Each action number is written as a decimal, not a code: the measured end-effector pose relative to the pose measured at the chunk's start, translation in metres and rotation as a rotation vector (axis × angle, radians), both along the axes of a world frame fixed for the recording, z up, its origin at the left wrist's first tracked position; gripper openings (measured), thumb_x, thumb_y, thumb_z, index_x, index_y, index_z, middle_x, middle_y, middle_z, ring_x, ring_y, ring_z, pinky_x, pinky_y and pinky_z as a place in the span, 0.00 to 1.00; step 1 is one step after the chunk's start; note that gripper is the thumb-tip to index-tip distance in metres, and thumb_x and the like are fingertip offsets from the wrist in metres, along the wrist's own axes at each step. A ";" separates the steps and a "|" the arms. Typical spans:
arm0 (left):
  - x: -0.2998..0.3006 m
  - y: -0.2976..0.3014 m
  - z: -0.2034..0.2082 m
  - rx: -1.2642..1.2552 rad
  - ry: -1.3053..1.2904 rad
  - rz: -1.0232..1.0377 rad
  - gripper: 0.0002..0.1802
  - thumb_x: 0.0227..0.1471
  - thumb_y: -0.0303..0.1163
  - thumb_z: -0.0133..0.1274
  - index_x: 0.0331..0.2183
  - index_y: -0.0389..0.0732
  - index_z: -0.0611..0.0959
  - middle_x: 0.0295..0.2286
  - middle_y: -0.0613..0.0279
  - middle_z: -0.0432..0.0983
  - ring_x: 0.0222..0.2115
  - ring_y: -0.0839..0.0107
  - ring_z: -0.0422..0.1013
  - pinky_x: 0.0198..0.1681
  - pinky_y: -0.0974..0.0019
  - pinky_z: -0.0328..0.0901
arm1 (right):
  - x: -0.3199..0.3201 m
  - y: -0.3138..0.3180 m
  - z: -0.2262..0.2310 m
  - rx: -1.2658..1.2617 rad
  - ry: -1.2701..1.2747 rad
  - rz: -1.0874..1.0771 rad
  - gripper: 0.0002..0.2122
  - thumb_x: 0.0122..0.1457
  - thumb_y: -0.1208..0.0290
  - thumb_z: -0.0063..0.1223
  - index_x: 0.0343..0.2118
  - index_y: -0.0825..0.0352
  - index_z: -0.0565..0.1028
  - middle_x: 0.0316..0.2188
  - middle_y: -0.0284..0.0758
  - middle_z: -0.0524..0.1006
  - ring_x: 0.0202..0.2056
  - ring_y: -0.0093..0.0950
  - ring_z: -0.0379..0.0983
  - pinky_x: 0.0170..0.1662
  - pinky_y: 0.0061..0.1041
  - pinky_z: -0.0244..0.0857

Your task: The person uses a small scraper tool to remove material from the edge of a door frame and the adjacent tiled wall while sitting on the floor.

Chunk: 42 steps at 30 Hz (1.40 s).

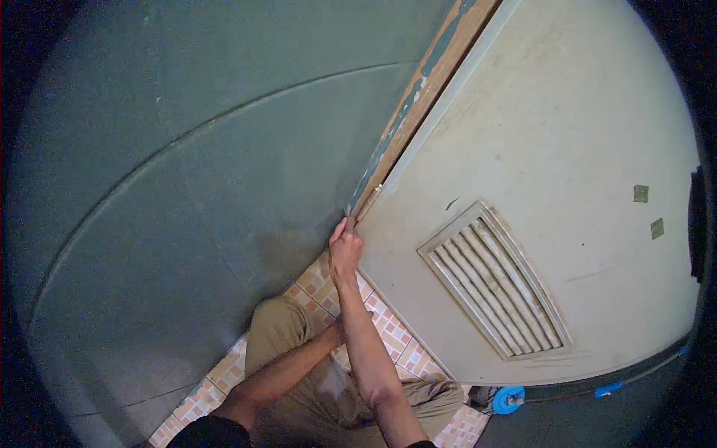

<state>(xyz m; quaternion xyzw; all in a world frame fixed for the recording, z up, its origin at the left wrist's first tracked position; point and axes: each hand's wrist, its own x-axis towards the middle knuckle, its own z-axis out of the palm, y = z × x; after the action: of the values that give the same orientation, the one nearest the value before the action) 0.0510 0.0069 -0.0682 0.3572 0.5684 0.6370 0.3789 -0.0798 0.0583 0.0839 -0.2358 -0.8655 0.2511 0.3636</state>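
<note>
My right hand [345,250] is raised to the lower part of a wooden door frame [441,82]. Its fingers are closed near the frame's edge, and a small pale tip shows just above them; what they hold is too small to make out. A ragged strip of grey-green paint [407,104] runs along the wood, beside the grey-green wall [246,172]. Lower down, my left hand [340,328] is near my knee above the floor, mostly hidden behind my right forearm, so its grip does not show.
To the right stands a stained off-white door [538,112] with a slatted vent [493,284] low in it. The floor has small patterned tiles [392,325]. A round blue object [508,399] lies by the door's lower edge. A raised line [216,118] crosses the wall.
</note>
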 end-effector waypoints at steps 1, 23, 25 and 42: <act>0.001 -0.001 0.000 0.004 -0.005 0.002 0.11 0.50 0.35 0.52 0.32 0.37 0.77 0.33 0.51 0.74 0.35 0.57 0.71 0.42 0.56 0.66 | 0.001 0.004 -0.012 0.001 -0.002 0.002 0.10 0.62 0.69 0.43 0.36 0.71 0.74 0.23 0.54 0.75 0.24 0.51 0.74 0.27 0.45 0.67; 0.013 -0.002 -0.026 0.046 -0.088 0.053 0.10 0.55 0.35 0.48 0.36 0.41 0.77 0.35 0.56 0.75 0.38 0.63 0.70 0.44 0.59 0.65 | 0.030 0.030 -0.074 0.164 -0.410 0.156 0.10 0.59 0.70 0.45 0.30 0.72 0.75 0.22 0.54 0.75 0.26 0.51 0.74 0.30 0.46 0.66; 0.003 0.000 -0.023 0.033 -0.103 0.107 0.10 0.55 0.35 0.48 0.37 0.40 0.77 0.35 0.54 0.75 0.38 0.62 0.70 0.43 0.58 0.66 | 0.028 0.030 -0.066 0.095 -0.386 0.147 0.11 0.59 0.69 0.44 0.29 0.73 0.74 0.23 0.55 0.75 0.27 0.52 0.74 0.32 0.47 0.66; 0.008 -0.015 -0.018 -0.046 -0.010 0.031 0.11 0.54 0.35 0.48 0.36 0.40 0.77 0.34 0.53 0.75 0.37 0.61 0.70 0.42 0.58 0.66 | -0.008 -0.001 -0.037 -0.144 -0.031 -0.092 0.13 0.62 0.69 0.41 0.39 0.71 0.76 0.26 0.50 0.78 0.30 0.48 0.75 0.37 0.41 0.67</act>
<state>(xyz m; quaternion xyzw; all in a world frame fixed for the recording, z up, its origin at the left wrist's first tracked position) 0.0594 -0.0083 -0.0860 0.3362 0.5864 0.6315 0.3798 -0.0878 0.0571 0.0473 -0.3048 -0.8390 0.2922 0.3431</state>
